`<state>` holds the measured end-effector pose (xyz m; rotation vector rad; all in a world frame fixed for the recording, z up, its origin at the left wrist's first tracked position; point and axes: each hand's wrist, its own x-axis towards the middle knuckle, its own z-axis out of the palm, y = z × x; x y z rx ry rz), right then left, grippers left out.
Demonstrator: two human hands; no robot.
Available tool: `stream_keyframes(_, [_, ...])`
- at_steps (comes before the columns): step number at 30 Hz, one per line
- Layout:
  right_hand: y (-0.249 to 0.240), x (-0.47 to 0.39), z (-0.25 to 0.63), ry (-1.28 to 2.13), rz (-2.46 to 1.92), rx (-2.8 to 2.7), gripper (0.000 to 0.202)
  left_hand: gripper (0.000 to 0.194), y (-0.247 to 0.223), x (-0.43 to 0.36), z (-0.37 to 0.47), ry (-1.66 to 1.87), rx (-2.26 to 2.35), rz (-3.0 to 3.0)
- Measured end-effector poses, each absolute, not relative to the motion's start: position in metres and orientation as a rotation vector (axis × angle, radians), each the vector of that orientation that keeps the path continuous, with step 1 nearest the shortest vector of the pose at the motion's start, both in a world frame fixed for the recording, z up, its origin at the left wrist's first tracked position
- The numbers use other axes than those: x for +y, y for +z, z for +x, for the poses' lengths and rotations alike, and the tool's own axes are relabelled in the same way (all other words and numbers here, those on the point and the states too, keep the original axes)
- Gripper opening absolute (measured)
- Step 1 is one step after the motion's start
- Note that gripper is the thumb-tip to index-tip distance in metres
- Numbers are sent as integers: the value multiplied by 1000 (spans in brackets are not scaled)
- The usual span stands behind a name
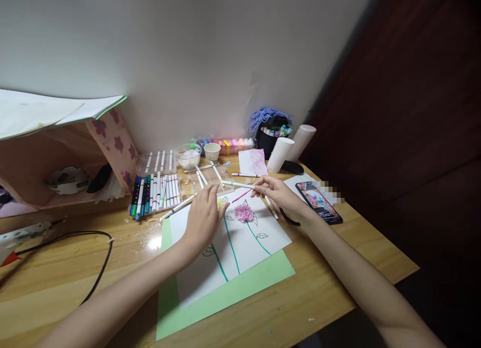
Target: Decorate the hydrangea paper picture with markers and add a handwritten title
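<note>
My right hand [276, 190] is closed on a white marker [237, 185], which points left above the drawing. Just below it a thin magenta stick [241, 196] reaches toward the same fingers; whether they touch it I cannot tell. My left hand [203, 213] hovers over the left part of the white paper [240, 253], thumb apart and fingers loosely stretched, with nothing visible in it. Drawn on the paper are green stems and outlined leaves, with a fluffy pink flower head [244, 213] on the right stem. Some yellow [221, 203] shows beside my left thumb. A green sheet [225, 308] lies underneath.
A case of markers [158, 193] stands at the left, near a pink box [112, 147]. Behind are a clear bowl [188, 157], a paper cup [212, 151], white tubes [280, 155] and a black pen holder [268, 137]. A phone [318, 203] lies right; a black cable [108, 253] curves left.
</note>
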<state>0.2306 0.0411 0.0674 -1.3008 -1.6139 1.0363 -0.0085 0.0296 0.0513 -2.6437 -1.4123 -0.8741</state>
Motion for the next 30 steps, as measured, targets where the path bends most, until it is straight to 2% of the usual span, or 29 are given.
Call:
stream_keyframes(6, [66,7,228,1526,-971,-1218,27,49,58,19,33,-1161,-1594,-2788])
stream_keyframes(10, [52,2,224,1697,-734,-928,24,36,63,11,46,-995,-1589,-3217])
stream_keyframes(16, [43,-3,217,1611,-656,-1057,11,34,66,2,53,-827,-1731,-3376])
stream_keyframes(21, [41,-6,227,1409,-789,-1335,18,23,67,-2,48,-597,-1630,-3406])
stream_keyframes(27, [43,-14,233,1760,-870,-1488,31,30,66,-12,45,-376,-1466,-3621])
stream_keyframes(30, [54,-17,257,1655,-888,-1468,21,37,77,-22,30,-189,-1370,-3973])
